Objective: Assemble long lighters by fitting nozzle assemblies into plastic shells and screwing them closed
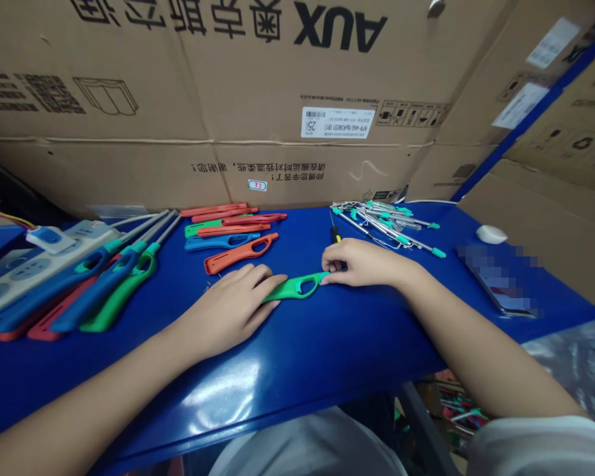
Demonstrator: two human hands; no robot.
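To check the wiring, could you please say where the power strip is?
The power strip lies far left in the head view, beside long-necked lighters.

We look out from a single camera worn on a person's head, facing forward and down over the blue table [337, 350]; the left hand [240, 297] and right hand [357, 262] appear near, around mid-frame; the wearer's lap [307, 446] sits close, at the bottom edge; a printed cardboard wall [228, 86] stands farther off, across the top.

The casing [285, 290] looks smooth plastic, the tabletop [327, 350] glossy.
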